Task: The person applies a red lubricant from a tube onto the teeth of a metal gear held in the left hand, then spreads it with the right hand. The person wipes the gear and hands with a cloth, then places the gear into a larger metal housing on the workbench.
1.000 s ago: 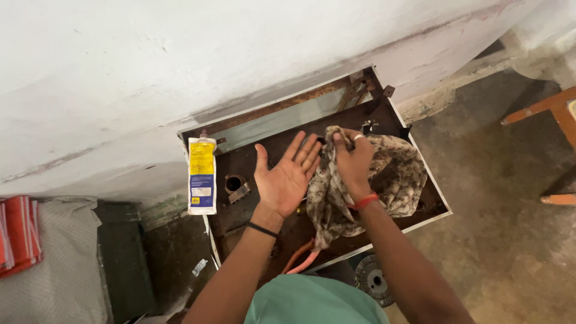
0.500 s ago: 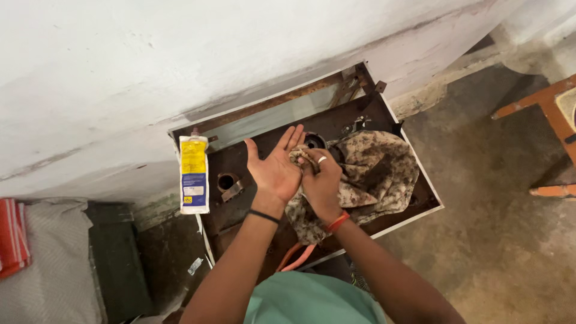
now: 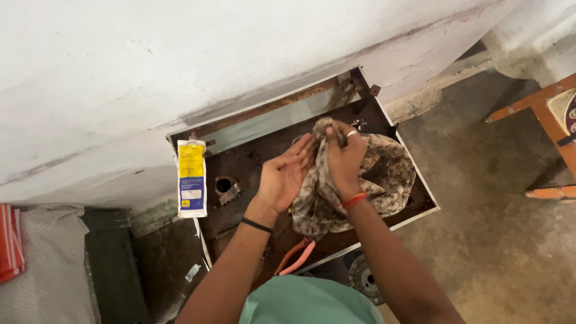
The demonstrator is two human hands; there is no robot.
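A patterned brown and cream cloth (image 3: 384, 174) lies bunched over a dark rusty metal panel (image 3: 252, 162) with a white rim that leans against the wall. My right hand (image 3: 343, 157), with a ring and a red wristband, grips a fold of the cloth and presses it against my left hand (image 3: 287, 174). The left palm is flat and open, fingers together, touching the cloth; it wears a black wristband. A white and yellow tube (image 3: 192, 177) stands at the panel's left edge.
Pliers with orange handles (image 3: 295, 258) lie near the panel's front edge. A round burner part (image 3: 362, 279) sits on the concrete floor below it. A wooden stool leg (image 3: 546, 114) is at the right. Grey and red fabric (image 3: 24, 252) lies at the left.
My right hand has lifted a bunch of the cloth and brought it onto my left palm. The left hand has turned from spread and flat to angled against the cloth.
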